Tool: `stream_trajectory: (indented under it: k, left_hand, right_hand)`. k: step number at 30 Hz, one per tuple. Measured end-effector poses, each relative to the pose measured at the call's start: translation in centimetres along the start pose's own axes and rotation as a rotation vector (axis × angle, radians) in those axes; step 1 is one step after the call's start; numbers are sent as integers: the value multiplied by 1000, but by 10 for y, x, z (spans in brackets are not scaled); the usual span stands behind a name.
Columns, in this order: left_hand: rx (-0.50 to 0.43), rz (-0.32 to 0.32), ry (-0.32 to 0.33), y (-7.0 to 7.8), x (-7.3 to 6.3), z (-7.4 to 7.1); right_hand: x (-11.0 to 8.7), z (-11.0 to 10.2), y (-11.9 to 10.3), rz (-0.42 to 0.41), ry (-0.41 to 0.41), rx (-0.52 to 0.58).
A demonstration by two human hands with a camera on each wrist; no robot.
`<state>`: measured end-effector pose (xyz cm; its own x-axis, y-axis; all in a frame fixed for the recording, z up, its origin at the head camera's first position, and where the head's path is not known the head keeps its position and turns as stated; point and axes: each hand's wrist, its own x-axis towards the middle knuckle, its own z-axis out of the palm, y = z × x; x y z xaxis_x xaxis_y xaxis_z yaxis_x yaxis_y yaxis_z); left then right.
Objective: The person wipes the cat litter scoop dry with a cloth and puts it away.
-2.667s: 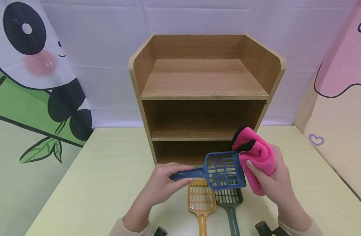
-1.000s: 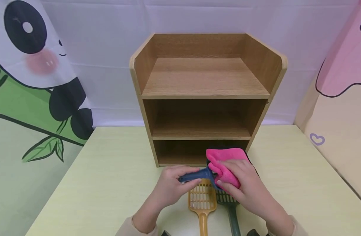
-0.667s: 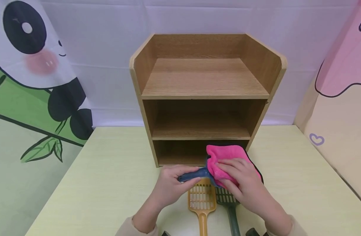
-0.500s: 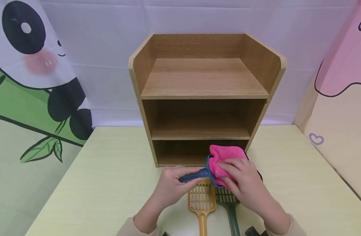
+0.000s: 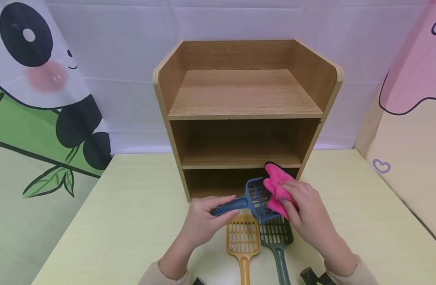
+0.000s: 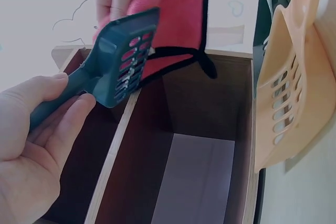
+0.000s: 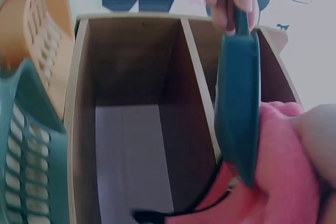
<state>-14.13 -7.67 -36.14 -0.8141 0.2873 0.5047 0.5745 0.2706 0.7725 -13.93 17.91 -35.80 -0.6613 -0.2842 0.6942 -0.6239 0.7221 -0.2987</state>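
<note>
My left hand [image 5: 203, 219] pinches the handle of a blue slotted litter scoop [image 5: 258, 198], its head held tilted above the table. A pink cloth [image 5: 277, 190] with black edging is bunched in my right hand [image 5: 308, 209], against the right side of the scoop's head. The left wrist view has the scoop [image 6: 118, 59] in front of the hanging cloth [image 6: 176, 19]. Below lie a yellow litter scoop [image 5: 243, 237] and a dark green one [image 5: 276, 233], side by side with handles toward me. The right wrist view shows the scoop [image 7: 239, 98] edge-on, touching the cloth [image 7: 281, 150].
A wooden shelf unit [image 5: 244, 95] with three levels stands behind the hands, on the pale table [image 5: 132, 221]. A white curtain [image 5: 132, 71] hangs behind it, and printed cartoon panels flank both sides. Black straps or mounts [image 5: 310, 275] show by the wrists.
Over the last second, my right hand shifts right, and the cloth uncovers much of the blue scoop's slotted head. The left hand keeps its hold and the scoop tilts. The lower scoops stay put.
</note>
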Motion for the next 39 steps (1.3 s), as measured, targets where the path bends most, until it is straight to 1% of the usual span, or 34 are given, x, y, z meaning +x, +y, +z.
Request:
stream_trajectory:
  k: [3, 5, 6, 9, 11, 13, 14, 19, 22, 25, 27, 29, 30, 32, 33, 35, 36, 37, 38, 39]
  left_hand:
    - [-3, 6, -9, -1, 0, 1]
    - [8, 38, -8, -1, 0, 2]
    - [19, 63, -6, -1, -1, 3]
    - [57, 166, 4, -1, -1, 6]
    - [71, 230, 1, -1, -2, 8]
    - [70, 271, -12, 0, -2, 9]
    - [65, 282, -19, 0, -2, 9]
    - [58, 297, -18, 1, -3, 7]
    - [59, 300, 9, 2, -3, 5]
    - [47, 287, 45, 3, -3, 1]
    - [37, 278, 68, 2, -3, -2]
    - [17, 270, 76, 2, -3, -6]
    - [11, 270, 79, 2, -3, -7]
    - [4, 278, 81, 1, -2, -9]
    - [-6, 278, 77, 1, -2, -10]
    - [-15, 286, 73, 0, -2, -9]
    - [-21, 281, 71, -1, -3, -8]
    - [-25, 278, 66, -1, -3, -6]
    - [-28, 269, 63, -1, -3, -4]
    - [-23, 272, 61, -1, -4, -2]
  right_hand:
    - [-1, 1, -6, -15, 9, 106]
    - [-2, 4, -9, -43, -9, 126]
    - [-2, 5, -11, -62, -24, 121]
    - [-3, 10, -12, -110, -60, 67]
    - [-3, 12, -11, -124, -73, 33]
    - [-3, 13, -11, -133, -69, -3]
    - [-3, 13, -10, -135, -65, -21]
    - [-2, 13, -5, -125, -46, -99]
    - [0, 11, -3, -100, -19, -110]
    - [1, 8, -1, -42, 34, -81]
    - [2, 5, -1, 22, 80, -26]
    - [2, 2, -1, 136, 125, 52]
    - [2, 0, -1, 217, 146, 102]
    - [2, -4, -2, 413, 164, 238]
    - [2, -6, -3, 523, 168, 332]
    - [3, -9, -4, 718, 166, 575]
    - [3, -11, -4, 788, 160, 715]
    - [3, -12, -4, 830, 151, 868]
    - [4, -13, -4, 850, 140, 1032]
    - [3, -14, -4, 847, 125, 1215]
